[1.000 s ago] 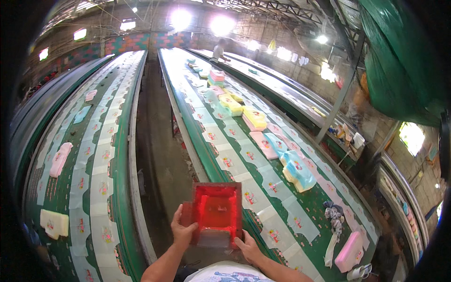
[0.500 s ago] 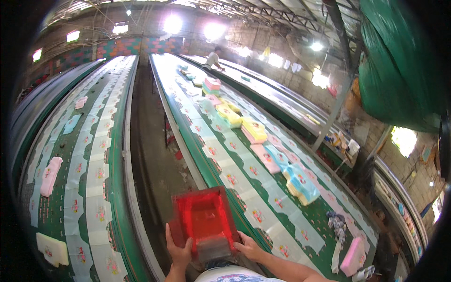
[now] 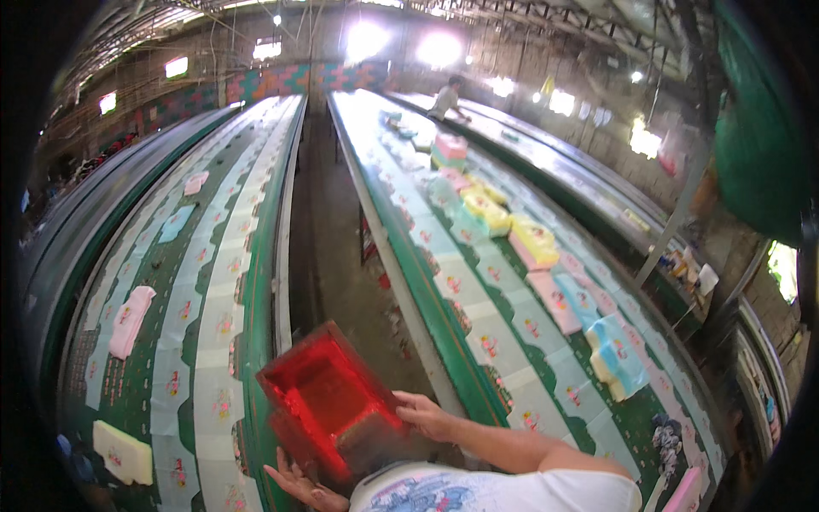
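A screen-printing frame (image 3: 363, 364) with dark edges and wet-looking red colour inside is held low in front of my body, tilted, above the aisle and the left table's edge. My right hand (image 3: 422, 416) grips its right side, thumb on top. By its lower left corner, my left hand (image 3: 303, 488) has its fingers spread apart; whether it touches the frame cannot be made out. To the left runs a long green printing table (image 3: 260, 341) with strips of pale printed cloth (image 3: 223, 341). A similar long table (image 3: 444, 341) stands to the right, also carrying printed cloth.
Folded yellow cloth (image 3: 533, 242), blue cloth (image 3: 618, 358) and pink cloth (image 3: 554, 300) lie along the right table. A pale yellow stack (image 3: 122, 452) and a pink piece (image 3: 132, 322) rest on the left one. A narrow aisle (image 3: 328, 247) separates the tables. Far off, a person (image 3: 445, 101) leans over another table.
The frame has swung left and turned, its right side now lower. My left hand has slid to its lower corner with fingers spread. My view has shifted left.
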The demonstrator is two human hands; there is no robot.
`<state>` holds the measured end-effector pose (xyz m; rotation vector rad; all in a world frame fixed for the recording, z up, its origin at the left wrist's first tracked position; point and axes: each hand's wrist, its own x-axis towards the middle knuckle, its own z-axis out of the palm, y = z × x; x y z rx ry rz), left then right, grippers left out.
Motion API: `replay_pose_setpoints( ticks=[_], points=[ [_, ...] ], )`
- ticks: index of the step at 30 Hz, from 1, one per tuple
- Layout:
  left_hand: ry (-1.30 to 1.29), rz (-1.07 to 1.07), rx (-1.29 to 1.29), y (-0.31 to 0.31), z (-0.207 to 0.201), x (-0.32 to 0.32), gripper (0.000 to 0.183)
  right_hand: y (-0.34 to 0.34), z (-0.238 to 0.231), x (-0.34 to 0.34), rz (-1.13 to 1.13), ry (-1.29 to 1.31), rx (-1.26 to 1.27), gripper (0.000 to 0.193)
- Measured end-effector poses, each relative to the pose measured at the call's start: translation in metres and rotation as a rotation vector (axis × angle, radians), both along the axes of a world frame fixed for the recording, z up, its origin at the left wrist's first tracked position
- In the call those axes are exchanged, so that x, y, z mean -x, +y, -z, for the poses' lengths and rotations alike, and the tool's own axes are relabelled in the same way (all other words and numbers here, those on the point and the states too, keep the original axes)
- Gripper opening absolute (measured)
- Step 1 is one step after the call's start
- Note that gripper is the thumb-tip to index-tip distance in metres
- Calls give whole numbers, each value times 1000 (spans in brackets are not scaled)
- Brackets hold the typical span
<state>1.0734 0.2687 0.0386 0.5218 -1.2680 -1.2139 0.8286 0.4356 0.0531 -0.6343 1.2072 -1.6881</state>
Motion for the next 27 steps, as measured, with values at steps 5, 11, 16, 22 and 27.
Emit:
replay_pose_setpoints(
  ticks=[5,11,16,22,27],
  points=[
    [-48,-97,94,-42,48,-9,122,-44,-20,24,-132,-179,100,58],
    [-34,-236,194,-65,61,-23,115,-112,-43,53,-260,-21,108,63],
    [122,-321,27,-39,-39,-20,83,-160,-58,30,-504,-77,58,65],
    [17,-536,-201,-5,-105,-77,66,-176,-63,-36,-623,-97,146,76],
    [-73,-843,-268,71,-130,-119,81,-185,-55,-70,-994,-165,69,78]
  ],
)
